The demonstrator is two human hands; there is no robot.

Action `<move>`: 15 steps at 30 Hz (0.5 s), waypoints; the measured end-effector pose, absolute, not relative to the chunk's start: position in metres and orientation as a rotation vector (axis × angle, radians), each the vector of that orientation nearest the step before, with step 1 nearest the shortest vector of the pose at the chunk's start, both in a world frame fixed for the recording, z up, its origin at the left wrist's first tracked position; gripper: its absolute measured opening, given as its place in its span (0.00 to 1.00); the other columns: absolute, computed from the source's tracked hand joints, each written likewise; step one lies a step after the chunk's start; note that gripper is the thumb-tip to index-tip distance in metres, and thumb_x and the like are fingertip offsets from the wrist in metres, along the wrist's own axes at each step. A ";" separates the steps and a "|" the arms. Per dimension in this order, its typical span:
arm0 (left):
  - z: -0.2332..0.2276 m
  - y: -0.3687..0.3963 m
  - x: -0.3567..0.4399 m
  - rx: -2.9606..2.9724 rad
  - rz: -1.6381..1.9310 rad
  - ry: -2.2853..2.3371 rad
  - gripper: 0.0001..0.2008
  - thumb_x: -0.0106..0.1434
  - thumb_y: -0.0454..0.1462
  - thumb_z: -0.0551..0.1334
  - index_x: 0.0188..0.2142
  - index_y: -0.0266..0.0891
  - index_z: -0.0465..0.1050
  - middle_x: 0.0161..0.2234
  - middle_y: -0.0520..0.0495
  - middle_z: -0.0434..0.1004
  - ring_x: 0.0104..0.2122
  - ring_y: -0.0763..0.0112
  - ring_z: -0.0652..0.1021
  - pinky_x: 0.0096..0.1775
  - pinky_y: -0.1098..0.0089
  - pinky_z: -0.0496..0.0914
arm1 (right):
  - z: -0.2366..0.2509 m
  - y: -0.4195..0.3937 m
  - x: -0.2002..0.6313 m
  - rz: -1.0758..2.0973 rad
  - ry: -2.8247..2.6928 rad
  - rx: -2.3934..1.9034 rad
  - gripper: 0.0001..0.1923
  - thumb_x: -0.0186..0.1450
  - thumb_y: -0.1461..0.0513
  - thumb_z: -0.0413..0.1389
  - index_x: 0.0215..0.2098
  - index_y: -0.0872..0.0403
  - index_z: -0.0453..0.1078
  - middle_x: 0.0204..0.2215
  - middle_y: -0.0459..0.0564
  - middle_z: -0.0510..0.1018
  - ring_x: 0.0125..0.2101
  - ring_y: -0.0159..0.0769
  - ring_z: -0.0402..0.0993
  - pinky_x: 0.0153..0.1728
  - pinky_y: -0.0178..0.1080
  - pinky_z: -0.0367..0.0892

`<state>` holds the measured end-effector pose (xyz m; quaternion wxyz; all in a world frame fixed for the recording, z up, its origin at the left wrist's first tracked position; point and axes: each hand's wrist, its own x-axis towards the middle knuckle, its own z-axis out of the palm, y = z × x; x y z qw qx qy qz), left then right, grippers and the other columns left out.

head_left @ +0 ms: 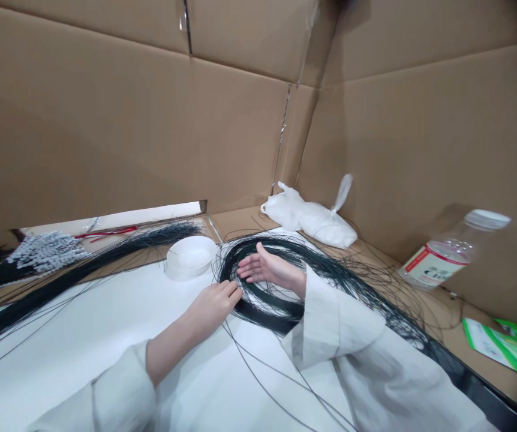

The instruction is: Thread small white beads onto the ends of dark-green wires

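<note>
A large coil of thin black wire strands point(280, 315) lies on the white work surface. At the coil's left edge is my left hand point(217, 300), its fingers drawn together around strands; its fingertips are partly hidden. A few loose strands trail from below it toward the lower right. Over the middle of the coil, my right hand point(271, 269) is open, thumb up and fingers extended, with nothing visibly held. The two hands are close but apart. Just left of the coil stands a round white plastic bowl point(191, 273).
Cardboard walls point(105, 120) enclose the back and right. At left lie a long bundle of black strands point(74, 276) and white twisted pieces point(49, 253). A white plastic bag point(315, 219), a clear labelled bottle point(447, 255) and a green-white packet point(505, 345) sit at right.
</note>
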<state>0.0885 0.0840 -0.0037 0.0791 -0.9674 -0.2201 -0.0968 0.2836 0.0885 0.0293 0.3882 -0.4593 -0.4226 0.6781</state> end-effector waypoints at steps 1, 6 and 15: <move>-0.004 0.084 0.088 -2.892 -0.299 -0.642 0.10 0.63 0.29 0.47 0.36 0.36 0.65 0.33 0.45 0.69 0.32 0.66 0.70 0.34 0.66 0.67 | 0.030 0.088 0.283 1.729 -1.076 -1.170 0.33 0.67 0.48 0.30 0.30 0.59 0.70 0.30 0.55 0.75 0.32 0.34 0.73 0.38 0.37 0.68; -0.001 0.085 0.085 -2.933 -0.435 -0.561 0.10 0.65 0.33 0.47 0.35 0.37 0.66 0.32 0.45 0.69 0.33 0.68 0.71 0.34 0.68 0.67 | 0.031 0.088 0.284 1.732 -1.079 -1.170 0.33 0.66 0.48 0.30 0.32 0.61 0.69 0.31 0.56 0.75 0.32 0.34 0.73 0.38 0.37 0.67; -0.009 0.088 0.073 -2.805 -0.641 -0.527 0.10 0.64 0.30 0.48 0.38 0.36 0.67 0.36 0.44 0.74 0.32 0.69 0.74 0.33 0.68 0.68 | 0.030 0.088 0.285 1.759 -1.067 -1.157 0.35 0.66 0.47 0.29 0.34 0.62 0.69 0.34 0.59 0.75 0.34 0.35 0.73 0.39 0.38 0.67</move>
